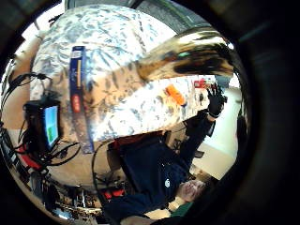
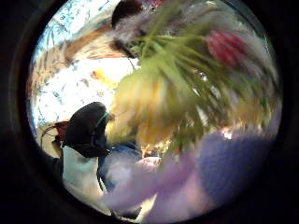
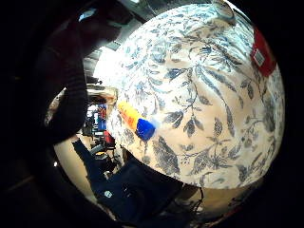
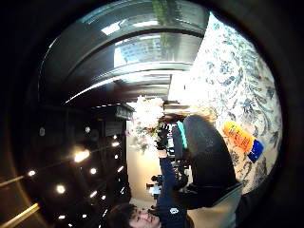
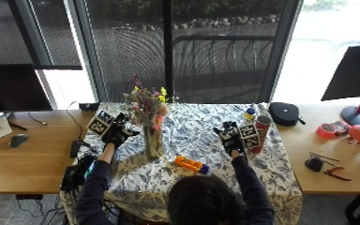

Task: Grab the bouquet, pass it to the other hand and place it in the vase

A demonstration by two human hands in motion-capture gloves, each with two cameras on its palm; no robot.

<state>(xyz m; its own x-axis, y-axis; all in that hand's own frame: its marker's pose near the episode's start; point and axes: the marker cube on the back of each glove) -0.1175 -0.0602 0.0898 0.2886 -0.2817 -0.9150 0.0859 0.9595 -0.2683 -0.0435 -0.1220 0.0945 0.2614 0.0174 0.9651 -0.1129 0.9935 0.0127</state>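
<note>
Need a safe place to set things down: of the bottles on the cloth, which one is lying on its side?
The orange bottle with the blue cap, lying in front of the vase. The yellow-capped bottle and the red one stand upright.

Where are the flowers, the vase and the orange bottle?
flowers (image 5: 146, 104), outside view, on the blooms.
vase (image 5: 153, 140), outside view, on its body.
orange bottle (image 5: 189, 164), outside view, on its orange middle.

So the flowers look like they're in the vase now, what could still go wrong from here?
The tall narrow vase holds a wide mixed bouquet, so it may be top-heavy and tip. The left hand sits right beside it; pulling away could brush the stems or vase. If it falls, the orange bottle with a blue cap lies close on the floral tablecloth.
</note>
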